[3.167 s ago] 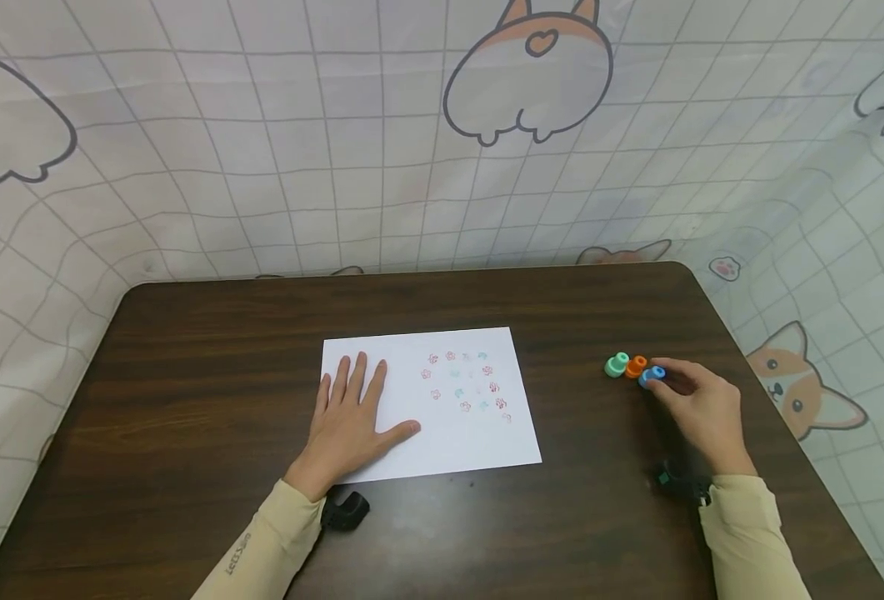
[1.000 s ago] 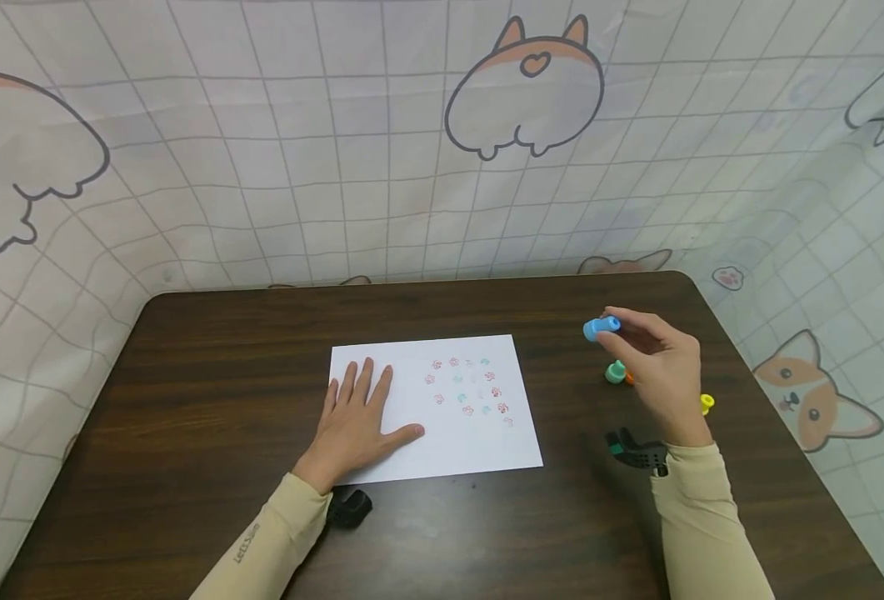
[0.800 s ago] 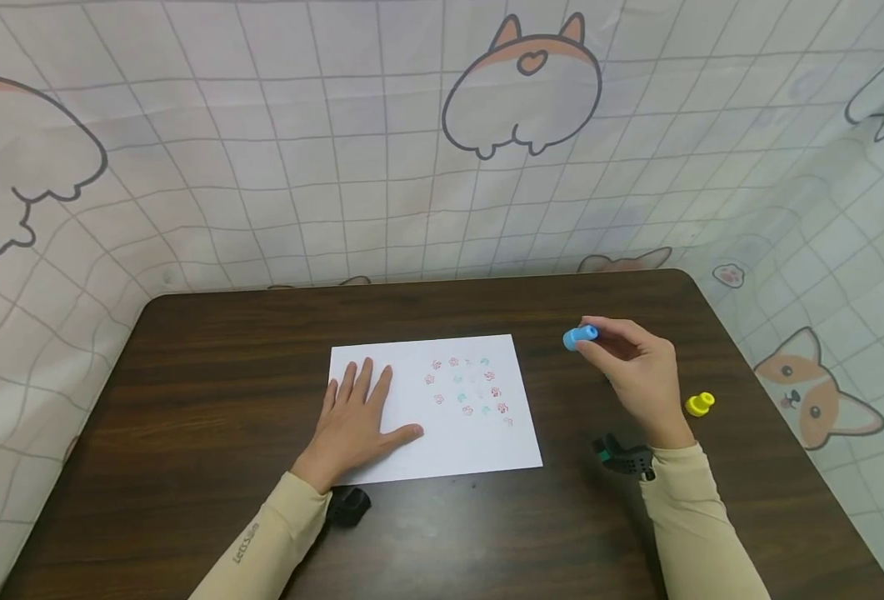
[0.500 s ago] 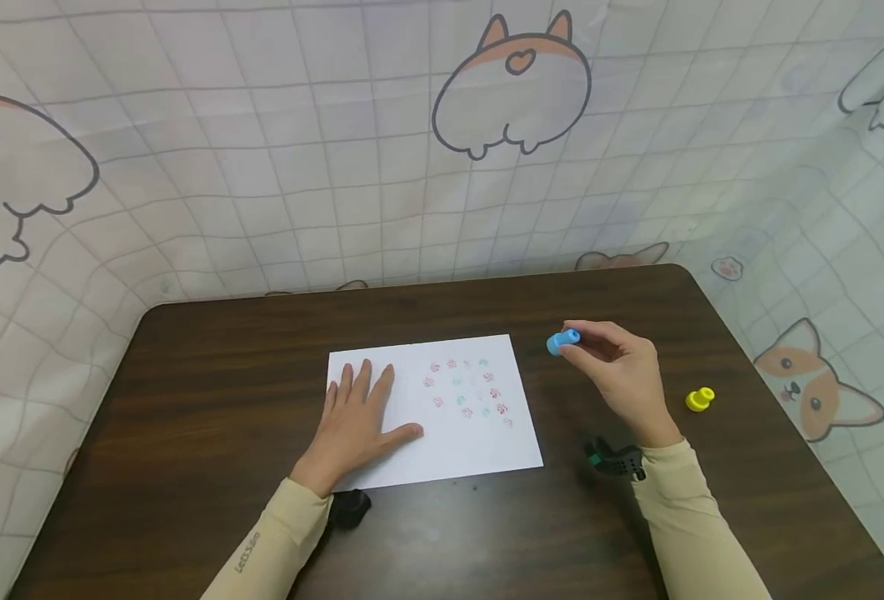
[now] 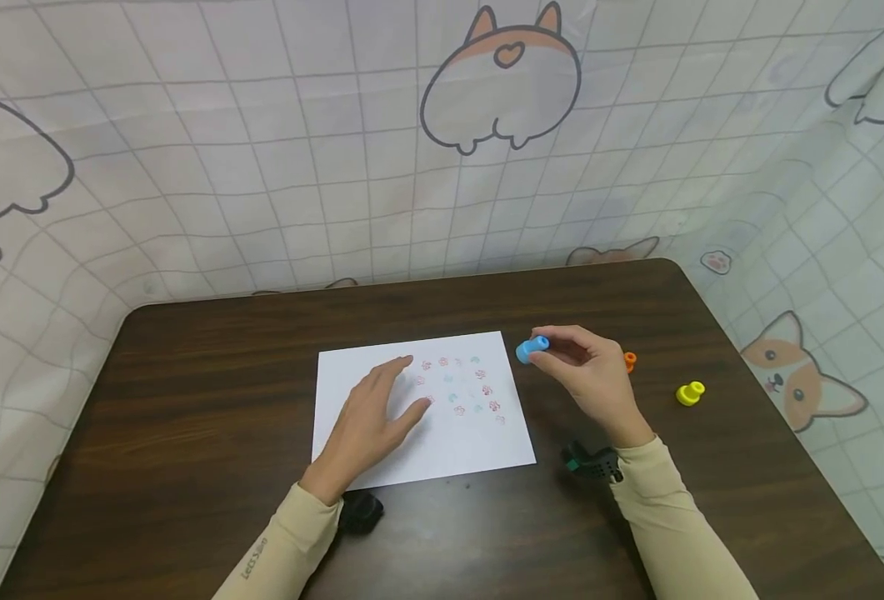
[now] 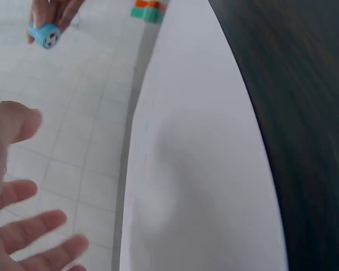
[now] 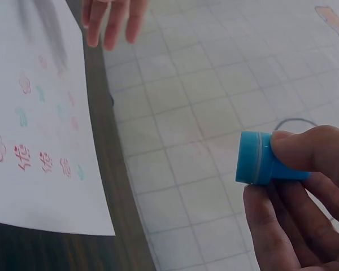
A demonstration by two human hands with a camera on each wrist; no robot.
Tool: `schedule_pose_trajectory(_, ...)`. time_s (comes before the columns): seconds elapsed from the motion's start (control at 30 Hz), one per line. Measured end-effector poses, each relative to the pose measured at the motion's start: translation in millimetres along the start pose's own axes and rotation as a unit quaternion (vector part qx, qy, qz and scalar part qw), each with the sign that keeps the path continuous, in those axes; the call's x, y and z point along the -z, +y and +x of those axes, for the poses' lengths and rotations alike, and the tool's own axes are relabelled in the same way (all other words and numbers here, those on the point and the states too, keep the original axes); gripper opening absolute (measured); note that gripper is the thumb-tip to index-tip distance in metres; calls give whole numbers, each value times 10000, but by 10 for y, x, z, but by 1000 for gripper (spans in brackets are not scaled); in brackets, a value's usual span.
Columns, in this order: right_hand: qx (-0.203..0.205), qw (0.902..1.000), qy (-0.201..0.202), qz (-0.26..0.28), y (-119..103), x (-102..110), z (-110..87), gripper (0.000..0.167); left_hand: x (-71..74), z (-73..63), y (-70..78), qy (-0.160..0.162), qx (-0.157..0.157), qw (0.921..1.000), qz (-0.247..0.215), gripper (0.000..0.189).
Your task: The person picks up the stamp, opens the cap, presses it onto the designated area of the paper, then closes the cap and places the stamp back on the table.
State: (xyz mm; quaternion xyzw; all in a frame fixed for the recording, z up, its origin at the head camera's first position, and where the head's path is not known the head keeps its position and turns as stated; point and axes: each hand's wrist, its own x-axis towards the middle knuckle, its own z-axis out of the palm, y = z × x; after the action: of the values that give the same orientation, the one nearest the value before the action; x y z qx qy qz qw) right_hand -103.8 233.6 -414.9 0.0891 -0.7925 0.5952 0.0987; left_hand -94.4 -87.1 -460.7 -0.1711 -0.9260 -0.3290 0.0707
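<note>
My right hand [image 5: 591, 379] pinches a small blue stamp [image 5: 529, 350] between thumb and fingers, above the table just off the paper's right edge. In the left wrist view the stamp's round face [image 6: 51, 39] shows a dark pattern. A white sheet of paper [image 5: 427, 450] lies mid-table with small red, pink and green prints [image 5: 460, 410] on its right half. My left hand [image 5: 367, 425], holding nothing, hovers over the left part of the sheet with fingers spread and slightly bent.
A yellow stamp [image 5: 689, 393] stands on the table right of my right hand. An orange stamp [image 5: 630, 361] peeks out behind that hand; beside it a green one [image 6: 146, 14] shows in the left wrist view. A patterned cloth [image 5: 262, 167] hangs behind the dark table [image 5: 187, 400].
My right hand has taken the blue stamp from the row of stamps and carried it left toward the paper. My left hand, earlier flat on the sheet, has lifted off it.
</note>
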Motion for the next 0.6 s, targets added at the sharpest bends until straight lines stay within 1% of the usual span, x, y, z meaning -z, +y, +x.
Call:
schedule_pose_trajectory(0.17,-134,9995,-248,148,-13,-97,-13,33,-12,-14,76,103,-29,9980,-623,52)
schedule_pose_trajectory(0.33,-190,9980,-536,275,-44,-237,-44,33,-11,-29,119,176,-180,9908,-1330,40)
schedule_pose_trajectory(0.4,-189,9968,-683,374,-45,-294,-65,33,-13,-36,137,172,-151,9858,-1665,37)
schedule_pose_trajectory(0.47,-191,9952,-820,491,-34,-345,-85,33,-19,-43,154,135,-92,9788,-2040,35)
schedule_pose_trajectory(0.53,-202,9940,-911,575,-19,-386,-105,33,-33,-53,170,52,4,9703,-2420,32)
schedule_pose_trajectory(0.6,-201,9933,-946,634,-10,-419,-126,32,-53,-66,184,-61,87,9599,-2801,30)
